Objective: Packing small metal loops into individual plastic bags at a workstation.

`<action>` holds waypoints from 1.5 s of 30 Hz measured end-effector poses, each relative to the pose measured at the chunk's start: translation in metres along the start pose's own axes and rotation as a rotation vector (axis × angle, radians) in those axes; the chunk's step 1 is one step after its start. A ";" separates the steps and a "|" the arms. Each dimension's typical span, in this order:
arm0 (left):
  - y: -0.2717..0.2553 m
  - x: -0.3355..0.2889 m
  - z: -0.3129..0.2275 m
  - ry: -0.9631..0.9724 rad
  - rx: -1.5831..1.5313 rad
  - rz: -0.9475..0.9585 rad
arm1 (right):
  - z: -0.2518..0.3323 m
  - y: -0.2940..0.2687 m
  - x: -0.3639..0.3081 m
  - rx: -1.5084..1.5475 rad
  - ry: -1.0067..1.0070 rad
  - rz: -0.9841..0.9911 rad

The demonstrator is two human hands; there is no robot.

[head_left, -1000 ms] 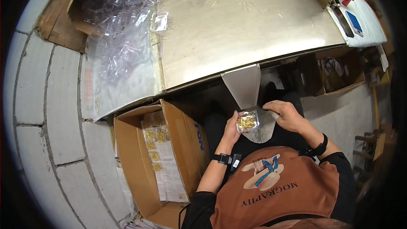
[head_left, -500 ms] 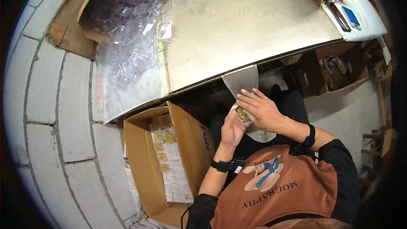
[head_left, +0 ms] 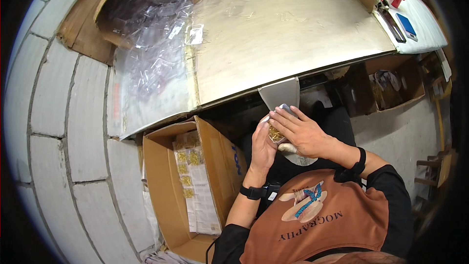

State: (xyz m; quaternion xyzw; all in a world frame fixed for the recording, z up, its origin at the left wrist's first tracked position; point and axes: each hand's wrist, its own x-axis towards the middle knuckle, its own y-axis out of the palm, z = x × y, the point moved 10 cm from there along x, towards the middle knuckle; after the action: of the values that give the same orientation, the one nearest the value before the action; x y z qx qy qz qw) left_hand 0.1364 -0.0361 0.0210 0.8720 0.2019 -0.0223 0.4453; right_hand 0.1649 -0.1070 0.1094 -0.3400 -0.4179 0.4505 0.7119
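While the left hand (head_left: 264, 145) cups a clear box (head_left: 278, 140) of gold-coloured pieces (head_left: 273, 132), the right hand (head_left: 305, 136) lies across it, fingers straight. The box is nearside of the table's (head_left: 293, 39) front edge, by 1 grey chute (head_left: 280, 94), a gap parting both hands from the cardboard carton (head_left: 217, 166).

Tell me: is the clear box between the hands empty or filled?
Not empty: gold-coloured pieces show inside the clear box. How full, I cannot tell, because the right hand covers part of it.
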 end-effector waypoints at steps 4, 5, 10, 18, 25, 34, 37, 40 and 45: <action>-0.006 -0.002 -0.016 0.032 0.148 -0.042 | -0.005 -0.018 0.007 0.186 0.018 -0.088; 0.000 -0.003 -0.022 0.018 0.144 0.009 | -0.011 -0.035 0.008 0.214 0.026 -0.195; -0.010 -0.014 -0.061 0.034 0.201 -0.074 | -0.023 -0.055 0.016 0.325 0.086 -0.331; -0.046 -0.044 -0.122 0.107 0.220 -0.246 | 0.028 -0.037 0.048 0.292 -0.073 -0.246; -0.081 -0.082 -0.169 0.152 0.010 -0.089 | 0.026 -0.019 0.060 0.347 0.002 -0.205; -0.120 -0.142 -0.208 0.313 0.026 -0.079 | 0.028 0.008 0.075 0.358 0.057 -0.075; -0.147 -0.153 -0.207 0.345 0.096 -0.199 | 0.034 0.017 0.082 0.327 0.035 -0.056; -0.176 -0.163 -0.204 0.371 0.175 -0.285 | 0.045 0.027 0.087 0.332 0.007 0.010; -0.232 -0.184 -0.186 0.408 0.115 -0.459 | 0.047 0.038 0.086 0.280 0.028 0.069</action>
State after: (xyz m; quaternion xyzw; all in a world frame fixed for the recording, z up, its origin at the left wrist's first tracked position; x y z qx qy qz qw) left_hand -0.1450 0.1698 -0.0049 0.8140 0.4771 0.0416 0.3287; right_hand 0.1306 -0.0087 0.1215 -0.2577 -0.3289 0.5239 0.7423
